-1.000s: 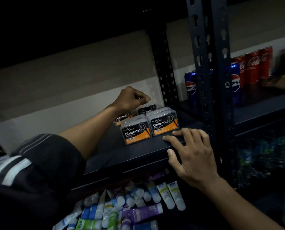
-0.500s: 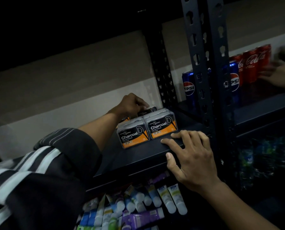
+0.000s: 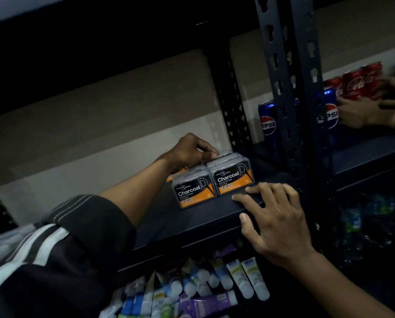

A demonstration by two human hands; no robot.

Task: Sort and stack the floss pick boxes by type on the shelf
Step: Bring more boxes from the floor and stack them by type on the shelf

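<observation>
Hands first: the left hand point(image 3: 193, 150) reaches deep over the shelf point(image 3: 191, 216), its fingers curled narrow and pressing down on the top of a rear floss pick box point(image 3: 224, 154) that sits behind the front row; whether it pinches that box or merely steadies it cannot be told, since the front packs hide the contact. The right hand point(image 3: 275, 222) holds nothing: it lies spread and flat on the shelf's front lip, fingertips just beside the right front box point(image 3: 234, 177), thumb hooked under the edge, apparently bracing the body. Two Charcoal boxes stand side by side and touching at the front, the left front box point(image 3: 191, 191) slightly nearer the camera, with more of the same orange-and-black packs partly visible behind them under the left forearm. These look like small clear hard-plastic cases: probably light, stiff and smooth-sided, so they should slide easily on the dark metal and could skid or topple if nudged from the top alone. A sound hold would likely be across the two short sides, thumb against fingers, lifting straight up before setting one squarely on another. Beyond the upright post point(image 3: 290, 111) stand Pepsi cans point(image 3: 267, 125) and red cola cans point(image 3: 355, 84), where another person's hands are busy; tubes point(image 3: 249, 278) fill the level below.
</observation>
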